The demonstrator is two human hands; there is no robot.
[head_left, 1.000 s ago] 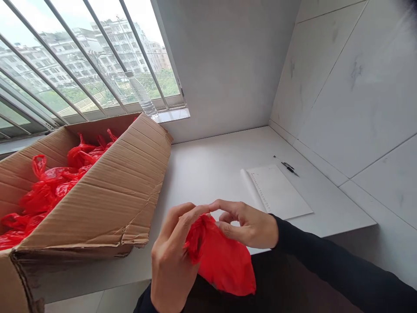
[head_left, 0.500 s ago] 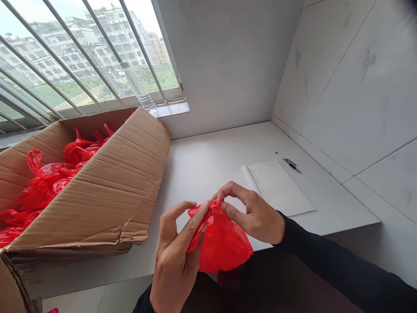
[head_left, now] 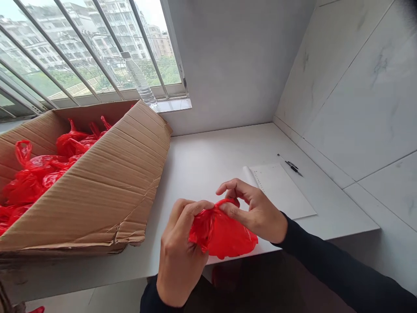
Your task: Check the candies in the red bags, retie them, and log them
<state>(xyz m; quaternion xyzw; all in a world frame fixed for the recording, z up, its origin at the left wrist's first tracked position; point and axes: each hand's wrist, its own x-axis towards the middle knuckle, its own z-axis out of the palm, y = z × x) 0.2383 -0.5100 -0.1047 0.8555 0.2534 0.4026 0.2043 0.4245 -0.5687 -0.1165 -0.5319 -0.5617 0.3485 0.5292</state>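
Note:
A small red plastic bag (head_left: pixel 224 234) hangs between both my hands over the near edge of the white counter (head_left: pixel 208 165). My left hand (head_left: pixel 180 256) pinches its top from the left, fingers curled over the gathered plastic. My right hand (head_left: pixel 256 211) grips the bag's top from the right, thumb and fingers pressed on a red loop of plastic. The two hands nearly touch above the bag.
A large open cardboard box (head_left: pixel 97 187) holding several knotted red bags (head_left: pixel 39 169) stands on the left. A white paper sheet (head_left: pixel 283 191) and a black pen (head_left: pixel 291 165) lie on the right. A clear water bottle (head_left: pixel 140 84) stands at the barred window.
The bag has been bunched smaller and lifted toward the counter edge. My right hand's fingers have closed over its top, and both hands moved slightly right.

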